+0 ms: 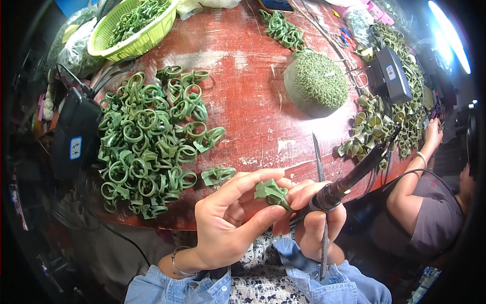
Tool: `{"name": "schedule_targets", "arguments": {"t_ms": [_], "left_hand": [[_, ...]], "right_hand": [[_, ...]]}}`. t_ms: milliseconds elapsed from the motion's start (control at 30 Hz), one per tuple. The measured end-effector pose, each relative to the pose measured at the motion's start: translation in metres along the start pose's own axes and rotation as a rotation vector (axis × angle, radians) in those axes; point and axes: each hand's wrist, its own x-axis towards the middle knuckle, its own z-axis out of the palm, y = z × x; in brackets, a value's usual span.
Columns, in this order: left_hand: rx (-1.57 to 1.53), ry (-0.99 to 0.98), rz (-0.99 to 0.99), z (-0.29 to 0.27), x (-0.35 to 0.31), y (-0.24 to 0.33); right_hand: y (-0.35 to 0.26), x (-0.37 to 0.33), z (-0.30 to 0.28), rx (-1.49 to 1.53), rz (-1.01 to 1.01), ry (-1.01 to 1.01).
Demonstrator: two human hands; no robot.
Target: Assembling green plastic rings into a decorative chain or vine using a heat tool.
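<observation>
My left hand [225,220] pinches a green wax ring [272,192] with a wide, angular top between thumb and fingers. Close beside it, my right hand [321,228] is closed round a black corded pen-shaped tool [349,180], which slants up to the right. The same hand also holds a slim metal file [318,157], its pointed end away from me and its rough shank toward my sleeve. My right fingertips touch or nearly touch the ring; the exact contact is hidden. A single ring [217,175] lies just beyond my left hand, near a large pile of green rings [144,147].
On the red worn table [243,111] stands a tub topped with green granules [319,83]. A lime basket [134,51] holds more green pieces. Black boxes with cords [76,131] sit at both sides. Olive pieces [372,124] spread rightward, near another person's arm [412,175].
</observation>
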Motion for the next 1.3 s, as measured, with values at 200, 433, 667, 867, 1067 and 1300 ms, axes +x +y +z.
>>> {"name": "schedule_targets", "arguments": {"t_ms": [200,433,667,867,1067,1300], "left_hand": [[-0.02,-0.048,-0.005,-0.001,0.002,0.0],[-0.057,-0.074,0.013,0.0,0.0,-0.006],[0.508,0.078,0.248,-0.011,0.001,-0.008],[0.477,0.083,0.262,-0.003,-0.001,-0.009],[0.374,0.101,0.409,-0.006,0.004,-0.015],[0.098,0.02,0.166,-0.005,0.001,-0.01]], "right_hand": [[0.006,-0.004,0.0,0.013,-0.04,0.043],[0.0,-0.006,0.004,-0.046,0.008,0.116],[0.001,-0.001,-0.007,-0.006,0.158,0.164],[0.001,-0.004,-0.002,0.0,0.162,0.168],[0.001,-0.004,0.0,0.01,0.153,0.17],[-0.001,-0.007,0.001,0.028,0.179,0.186]]}}
